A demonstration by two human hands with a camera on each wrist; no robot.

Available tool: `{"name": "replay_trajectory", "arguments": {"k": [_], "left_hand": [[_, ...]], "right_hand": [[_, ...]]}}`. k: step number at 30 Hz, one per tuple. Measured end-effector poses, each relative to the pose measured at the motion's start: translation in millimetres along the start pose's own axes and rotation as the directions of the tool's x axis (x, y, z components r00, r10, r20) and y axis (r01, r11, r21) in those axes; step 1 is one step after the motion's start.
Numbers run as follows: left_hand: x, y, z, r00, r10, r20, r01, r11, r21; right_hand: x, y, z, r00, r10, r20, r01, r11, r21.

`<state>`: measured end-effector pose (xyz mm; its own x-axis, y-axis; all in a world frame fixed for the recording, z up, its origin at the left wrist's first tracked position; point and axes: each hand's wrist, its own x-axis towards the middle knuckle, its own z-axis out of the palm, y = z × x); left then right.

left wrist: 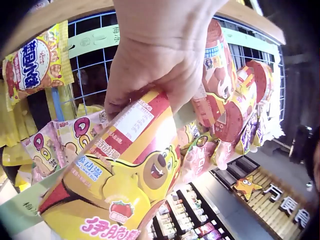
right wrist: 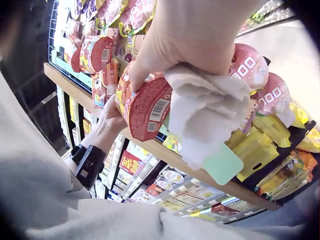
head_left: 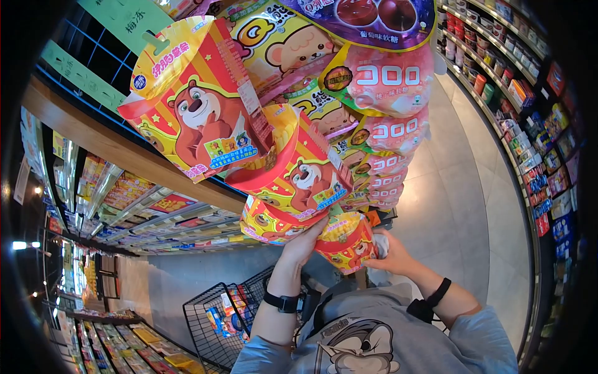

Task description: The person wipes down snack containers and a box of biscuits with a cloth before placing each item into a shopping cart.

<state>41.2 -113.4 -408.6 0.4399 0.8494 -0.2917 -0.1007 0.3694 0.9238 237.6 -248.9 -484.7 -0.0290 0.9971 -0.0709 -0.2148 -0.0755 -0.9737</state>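
A red-and-yellow snack pack with a cartoon bear (head_left: 349, 244) (left wrist: 120, 172) (right wrist: 150, 110) is held between both hands in front of the body. My left hand (head_left: 303, 244) (left wrist: 160, 65) (right wrist: 114, 119) grips one side of it, thumb and fingers bent round its edge. On the opposite side my right hand (head_left: 398, 255) (right wrist: 195, 37) pinches the pack, with a crumpled white tissue (head_left: 381, 245) (right wrist: 205, 112) tucked against the palm. Matching packs (head_left: 205, 118) (left wrist: 215, 75) (right wrist: 95, 52) hang in a row just beyond the hands.
Pink gummy bags (head_left: 389, 81) and bear candy bags (head_left: 286, 47) hang beside the packs. A wooden shelf edge (head_left: 124, 149) runs along the left. Below stands a black wire cart (head_left: 202, 311) holding some packages. Stocked shelves (head_left: 523, 124) curve along the right beyond the tiled floor (head_left: 461, 187).
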Motion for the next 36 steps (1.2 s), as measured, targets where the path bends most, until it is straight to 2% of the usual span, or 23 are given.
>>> {"name": "replay_trajectory", "arguments": {"k": [1, 3, 5, 6, 7, 8, 10, 12, 13, 14, 15, 16, 18, 20, 22, 24, 26, 29, 30, 32, 33, 34, 36], "left_hand": [[0.2, -2.6, -2.4, 0.999, -0.011, -0.045, 0.011, 1.0, 0.003], [1.9, -9.6, -9.5, 0.996, -0.019, -0.09, 0.02, 1.0, 0.004], [3.9, -20.4, -19.8, 0.989, 0.087, -0.122, -0.045, 0.949, 0.313], [3.7, -27.2, -23.0, 0.988, 0.088, -0.123, -0.046, 0.949, 0.313], [2.4, -33.7, -26.9, 0.98, 0.14, -0.144, -0.084, 0.936, 0.341], [2.2, -41.9, -32.6, 0.968, 0.19, -0.162, -0.119, 0.922, 0.369], [3.7, -52.0, -45.7, 0.965, 0.193, -0.176, -0.135, 0.945, 0.297], [2.2, -60.3, -55.6, 0.963, 0.266, -0.044, -0.254, 0.949, 0.188], [2.9, -64.5, -65.5, 0.962, 0.27, -0.052, -0.256, 0.949, 0.183], [4.6, -68.3, -78.9, 0.971, 0.238, -0.006, -0.225, 0.927, 0.299], [3.3, -61.9, -79.9, 0.979, 0.2, 0.034, -0.196, 0.89, 0.413], [1.8, -58.8, -76.8, 0.978, 0.207, 0.025, -0.199, 0.89, 0.409], [-0.8, -51.3, -66.4, 0.853, 0.499, -0.153, -0.472, 0.863, 0.178], [-3.0, -46.7, -72.2, 0.869, 0.463, -0.174, -0.431, 0.881, 0.193], [-3.2, -43.1, -71.5, 0.843, 0.467, -0.267, -0.416, 0.88, 0.229], [-5.5, -39.6, -71.5, 0.818, 0.503, -0.279, -0.448, 0.861, 0.24], [-11.8, -34.8, -71.4, 0.82, 0.468, -0.329, -0.426, 0.883, 0.197], [-30.9, -34.1, -83.4, 0.814, 0.466, -0.348, -0.442, 0.884, 0.149], [-40.5, -32.2, -87.2, 0.787, 0.476, -0.393, -0.457, 0.877, 0.147], [-71.2, -23.9, -99.3, 0.868, 0.399, -0.297, -0.35, 0.914, 0.204], [-87.5, -20.0, -100.5, 0.845, 0.415, -0.337, -0.334, 0.902, 0.272], [-104.7, -20.5, -109.6, 0.869, 0.351, -0.348, -0.241, 0.916, 0.321], [-136.4, -26.9, -130.1, 0.833, 0.42, -0.361, -0.282, 0.882, 0.378]], "right_hand": [[3.7, 10.6, -0.8, 1.0, 0.001, 0.002, -0.001, 1.0, -0.001], [12.7, 23.5, -0.9, 0.99, -0.129, -0.054, 0.119, 0.979, -0.168], [25.4, 18.4, -0.2, 0.995, -0.088, -0.056, 0.074, 0.974, -0.216], [31.5, 14.1, 1.6, 0.997, -0.045, -0.061, 0.028, 0.965, -0.261], [43.5, 22.9, 4.5, 0.981, -0.157, -0.111, 0.111, 0.933, -0.342], [46.3, 28.6, 3.7, 0.981, -0.159, -0.109, 0.113, 0.933, -0.342], [49.3, 32.6, 0.6, 0.975, -0.169, -0.147, 0.097, 0.909, -0.406], [48.1, 39.0, -4.2, 0.975, -0.172, -0.143, 0.088, 0.883, -0.461], [47.0, 43.6, -6.7, 0.983, -0.098, -0.157, 0.017, 0.892, -0.452], [45.4, 46.6, -8.3, 0.985, -0.024, -0.17, -0.054, 0.895, -0.442], [43.5, 47.7, -9.4, 0.987, -0.025, -0.16, -0.05, 0.893, -0.448], [42.0, 47.9, -10.1, 0.987, -0.016, -0.16, -0.059, 0.89, -0.452], [41.3, 45.5, -10.4, 0.988, -0.009, -0.151, -0.062, 0.886, -0.46], [40.6, 41.0, -8.8, 0.99, 0.002, -0.14, -0.068, 0.879, -0.471], [42.3, 38.2, -7.0, 0.993, -0.001, -0.12, -0.054, 0.89, -0.453], [44.5, 31.4, -2.4, 0.996, -0.004, -0.088, -0.036, 0.899, -0.437], [47.2, 20.8, 5.2, 0.997, 0.045, -0.07, -0.072, 0.896, -0.438], [52.8, 22.0, 15.2, 0.996, 0.089, 0.018, -0.069, 0.873, -0.482], [54.2, 19.2, 19.4, 0.993, 0.095, 0.067, -0.049, 0.865, -0.5], [59.8, 16.9, 33.7, 0.974, 0.176, 0.143, -0.07, 0.831, -0.552], [66.0, 24.8, 35.7, 0.945, 0.225, 0.238, -0.062, 0.835, -0.546], [72.8, 20.8, 48.5, 0.918, 0.24, 0.315, -0.027, 0.832, -0.554], [79.6, 4.6, 76.7, 0.849, 0.27, 0.453, -0.01, 0.868, -0.497]]}}
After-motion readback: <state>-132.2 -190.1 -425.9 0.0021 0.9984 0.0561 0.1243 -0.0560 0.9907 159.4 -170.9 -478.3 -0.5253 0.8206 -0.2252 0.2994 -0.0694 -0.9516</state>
